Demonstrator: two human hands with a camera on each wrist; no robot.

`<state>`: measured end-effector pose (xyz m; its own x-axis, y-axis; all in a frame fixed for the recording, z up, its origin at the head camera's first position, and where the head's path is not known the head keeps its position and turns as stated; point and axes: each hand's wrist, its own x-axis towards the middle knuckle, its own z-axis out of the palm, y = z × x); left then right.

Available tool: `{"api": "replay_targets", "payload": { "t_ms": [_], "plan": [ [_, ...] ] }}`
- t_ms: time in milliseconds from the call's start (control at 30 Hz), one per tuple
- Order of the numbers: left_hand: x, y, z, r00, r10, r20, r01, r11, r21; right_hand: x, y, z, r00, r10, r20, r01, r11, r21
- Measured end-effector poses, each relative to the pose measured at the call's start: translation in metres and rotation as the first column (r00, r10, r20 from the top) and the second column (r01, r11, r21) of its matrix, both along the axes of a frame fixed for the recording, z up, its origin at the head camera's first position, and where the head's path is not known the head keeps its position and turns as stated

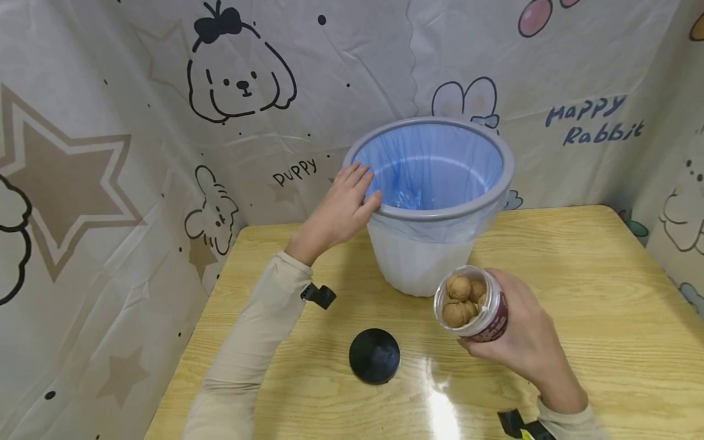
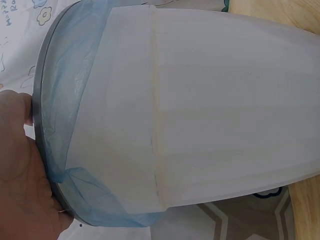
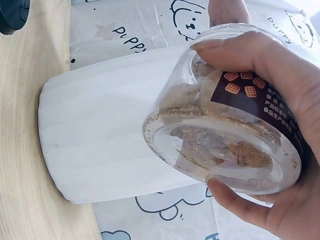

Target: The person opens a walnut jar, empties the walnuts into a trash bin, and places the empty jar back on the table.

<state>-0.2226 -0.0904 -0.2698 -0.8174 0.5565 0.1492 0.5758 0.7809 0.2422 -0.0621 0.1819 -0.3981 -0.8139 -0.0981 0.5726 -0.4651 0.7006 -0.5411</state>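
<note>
A white trash can (image 1: 420, 256) stands upright, lined with a blue bag (image 1: 434, 159) under its grey rim (image 1: 509, 165). My left hand (image 1: 349, 201) holds that rim on its left side, fingers over the edge; part of the hand is hidden in the left wrist view. In front of the can, my right hand (image 1: 525, 330) grips a clear jar (image 3: 175, 117) with a dark label. The jar is uncapped and tilted, its mouth towards the head camera. Several walnuts (image 1: 458, 313) lie inside it.
A round black lid (image 1: 375, 356) lies on the wooden table (image 1: 572, 293), in front of the can and left of the jar. Printed cloth (image 1: 308, 134) hangs behind the table and at both sides.
</note>
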Motion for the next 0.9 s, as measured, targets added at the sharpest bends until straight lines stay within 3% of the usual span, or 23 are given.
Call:
{"api": "replay_targets", "payload": {
  "t_ms": [900],
  "plan": [
    [-0.001,-0.001,-0.001,1.0,-0.007,-0.012,0.007,1.0,-0.003,-0.006,0.009,0.022,0.995,-0.049,-0.082,0.047,0.999,-0.018]
  ]
}}
